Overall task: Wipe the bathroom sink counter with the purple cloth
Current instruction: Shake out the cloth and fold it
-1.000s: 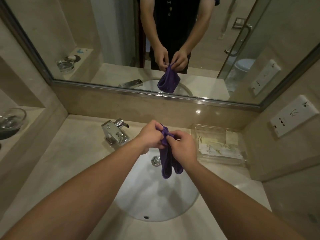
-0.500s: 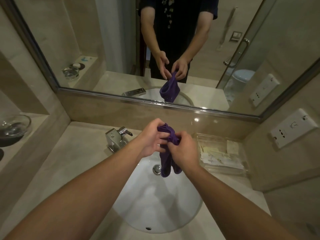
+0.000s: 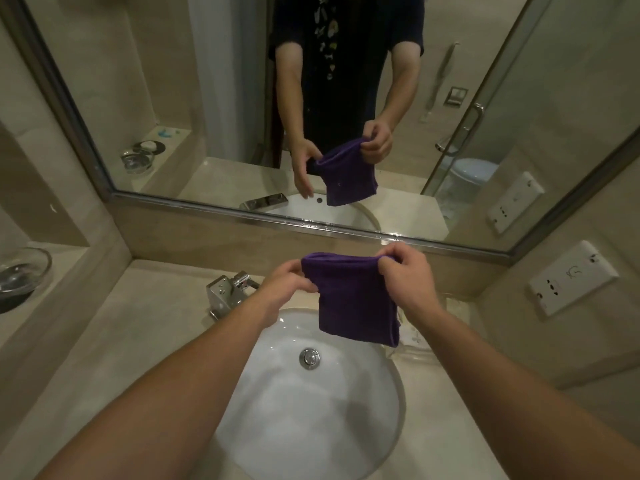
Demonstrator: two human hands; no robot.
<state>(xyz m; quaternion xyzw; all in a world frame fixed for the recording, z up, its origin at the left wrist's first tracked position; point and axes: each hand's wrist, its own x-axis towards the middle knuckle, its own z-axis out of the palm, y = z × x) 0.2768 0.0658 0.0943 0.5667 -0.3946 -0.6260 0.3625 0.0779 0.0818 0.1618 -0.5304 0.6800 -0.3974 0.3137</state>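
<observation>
Fingers (image 3: 298, 271) of the left hand (image 3: 284, 289) pinched the left top corner of the purple cloth (image 3: 356, 303), while the right hand (image 3: 405, 275) curled round the right top corner. Between them the cloth hung spread out in the air, its lower edge above the back of the white sink (image 3: 311, 410) and clear of the beige bench (image 3: 131, 341). A chrome tap (image 3: 225, 292) stood just left of the left wrist. A drain plug (image 3: 309, 358) sat in the basin below the cloth. On the left ledge lay a glass dish (image 3: 20, 271). A white wall socket (image 3: 571, 278) was on the right wall, and the mirror (image 3: 207, 98) showed both hands and the cloth.
</observation>
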